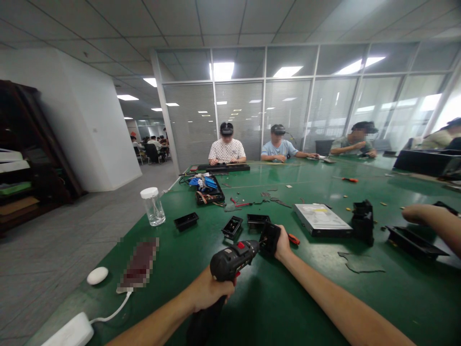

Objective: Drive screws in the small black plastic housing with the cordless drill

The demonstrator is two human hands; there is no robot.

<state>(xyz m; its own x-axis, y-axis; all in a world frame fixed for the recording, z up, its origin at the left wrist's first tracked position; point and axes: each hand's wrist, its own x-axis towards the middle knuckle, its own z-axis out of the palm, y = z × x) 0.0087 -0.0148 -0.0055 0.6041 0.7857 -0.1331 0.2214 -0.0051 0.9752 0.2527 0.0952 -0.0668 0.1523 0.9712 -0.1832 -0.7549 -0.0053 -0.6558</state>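
Note:
My left hand (212,291) is wrapped round the grip of a black cordless drill (232,262) with red parts. Its bit points into an open black plastic housing (268,237), which my right hand (284,245) holds tilted above the table. Whether the bit touches a screw inside is too small to tell. Just beyond lie similar housings: one (232,227) with small metal parts inside, another (258,219) partly behind the held one, and a third (186,221) farther left. An orange-handled tool (294,239) lies beside my right hand.
On the green table (309,298), a clear jar (155,211) with a white lid stands left, near a blurred phone (139,264) on a white cable. A silver disc drive (321,218) lies right. Another person's arm (432,216) reaches in beside black parts (414,242). Several people sit opposite.

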